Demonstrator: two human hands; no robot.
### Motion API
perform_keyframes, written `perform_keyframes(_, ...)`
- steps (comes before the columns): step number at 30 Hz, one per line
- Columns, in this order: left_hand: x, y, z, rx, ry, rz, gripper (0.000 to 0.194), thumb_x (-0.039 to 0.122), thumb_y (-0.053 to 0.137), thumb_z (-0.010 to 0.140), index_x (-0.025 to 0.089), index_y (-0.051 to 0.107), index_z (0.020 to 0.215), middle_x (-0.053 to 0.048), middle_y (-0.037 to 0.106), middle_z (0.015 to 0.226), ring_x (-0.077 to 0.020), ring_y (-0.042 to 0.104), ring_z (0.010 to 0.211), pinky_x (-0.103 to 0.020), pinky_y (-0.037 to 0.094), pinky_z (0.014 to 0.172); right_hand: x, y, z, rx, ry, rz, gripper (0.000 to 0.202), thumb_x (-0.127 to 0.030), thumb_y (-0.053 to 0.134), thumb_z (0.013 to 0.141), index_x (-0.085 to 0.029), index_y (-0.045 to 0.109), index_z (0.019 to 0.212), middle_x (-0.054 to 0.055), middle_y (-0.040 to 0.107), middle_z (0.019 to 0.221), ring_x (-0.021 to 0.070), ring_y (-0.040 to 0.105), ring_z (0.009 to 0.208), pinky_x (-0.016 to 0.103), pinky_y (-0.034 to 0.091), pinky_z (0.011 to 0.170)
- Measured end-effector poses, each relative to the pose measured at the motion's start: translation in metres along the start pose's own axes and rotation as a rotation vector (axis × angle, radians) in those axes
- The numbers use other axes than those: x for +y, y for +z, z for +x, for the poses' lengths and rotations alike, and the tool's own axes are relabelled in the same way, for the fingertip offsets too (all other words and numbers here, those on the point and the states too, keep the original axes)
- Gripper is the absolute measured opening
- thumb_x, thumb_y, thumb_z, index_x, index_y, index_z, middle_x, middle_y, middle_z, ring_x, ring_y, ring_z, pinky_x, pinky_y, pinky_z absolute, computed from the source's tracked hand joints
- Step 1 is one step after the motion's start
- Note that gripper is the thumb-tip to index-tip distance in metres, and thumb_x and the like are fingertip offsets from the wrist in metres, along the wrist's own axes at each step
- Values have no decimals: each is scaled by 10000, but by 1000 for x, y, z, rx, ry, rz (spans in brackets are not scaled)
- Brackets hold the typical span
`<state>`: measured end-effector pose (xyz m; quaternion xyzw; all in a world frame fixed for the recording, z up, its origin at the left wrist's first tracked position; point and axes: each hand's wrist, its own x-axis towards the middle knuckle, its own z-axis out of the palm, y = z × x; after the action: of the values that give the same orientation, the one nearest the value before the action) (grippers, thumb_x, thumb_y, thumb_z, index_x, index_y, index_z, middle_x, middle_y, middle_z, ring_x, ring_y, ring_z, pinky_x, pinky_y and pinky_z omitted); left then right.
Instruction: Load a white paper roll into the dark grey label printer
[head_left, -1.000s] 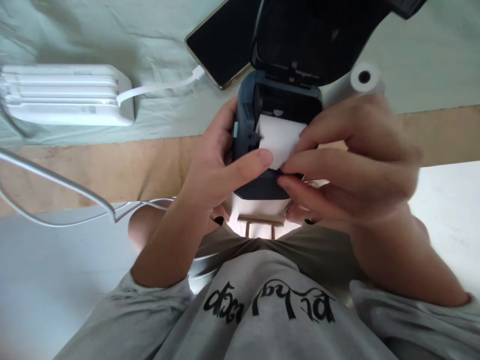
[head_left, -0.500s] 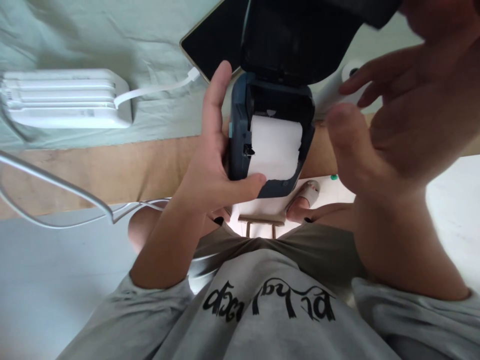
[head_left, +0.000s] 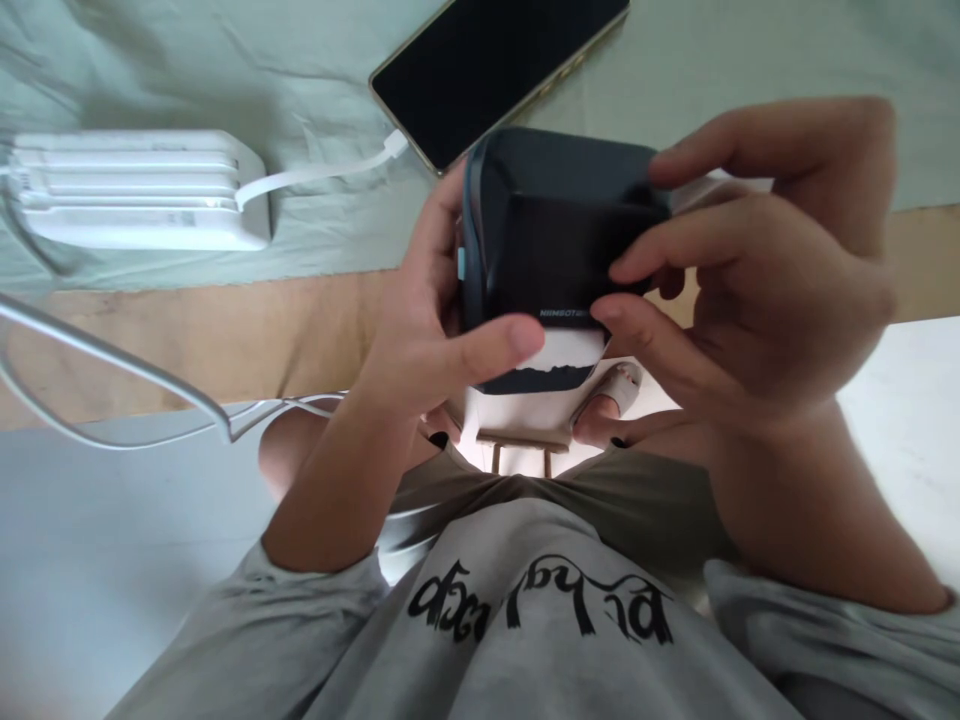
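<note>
A small dark blue label printer (head_left: 551,250) is held over the table edge, its lid down. A strip of white paper (head_left: 568,351) sticks out below the lid's front edge. My left hand (head_left: 435,330) grips the printer's left side, thumb across the front near the paper. My right hand (head_left: 757,270) wraps over the lid from the right, fingers pressing on its top and front.
A black phone (head_left: 487,70) lies on the pale green cloth (head_left: 150,60), joined by a white cable (head_left: 322,172) to a white power bank (head_left: 135,190). Thin white cables (head_left: 150,385) cross the bare wooden table edge (head_left: 225,335). A spare paper roll is mostly hidden behind my right hand.
The printer's lid, open before, is now down over the paper roll. My right hand left the paper, lifted away, then came down onto the lid.
</note>
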<state>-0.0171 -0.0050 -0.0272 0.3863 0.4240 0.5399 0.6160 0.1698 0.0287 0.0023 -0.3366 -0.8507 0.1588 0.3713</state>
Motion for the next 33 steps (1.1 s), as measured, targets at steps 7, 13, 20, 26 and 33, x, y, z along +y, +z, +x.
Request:
perform_keyframes(7,-7,9,4,53,66,-82,404,442,650,742,258,564,1091,-51,607,979,-198,630,840,-281,525,589,-7,4,1,-109,209,243,445,-254,615,785,-174,485,1203,21,402,1382,159,443,1281,183,466,548)
perform_keyframes(13,1,2,5,-49,24,-16,397,378,737,687,281,611,1051,-20,617,1075,-258,582,1122,-337,536,873,-1,6,0,-126,141,233,401,-279,580,816,-217,468,1196,36,379,1396,136,414,1298,286,522,985)
perform_keyframes(20,2,-1,7,-124,75,-143,372,487,506,859,243,600,1124,-21,631,1106,-228,528,1191,-329,505,949,2,21,-7,-29,85,196,389,-334,506,843,-240,419,1210,18,373,1385,157,348,1360,408,367,1163)
perform_keyframes(26,-6,0,9,-8,34,-289,442,486,336,932,197,666,885,-29,642,779,-205,609,1026,-318,520,871,-4,17,-8,-116,182,239,445,-307,523,812,-263,396,1237,25,335,1413,170,424,1286,272,554,829)
perform_keyframes(33,-12,-8,6,80,47,-245,415,483,431,908,156,674,827,-16,588,684,-114,580,684,-233,492,641,-2,19,-8,-64,140,265,533,-351,612,742,-231,431,1229,33,364,1383,171,436,1252,218,531,716)
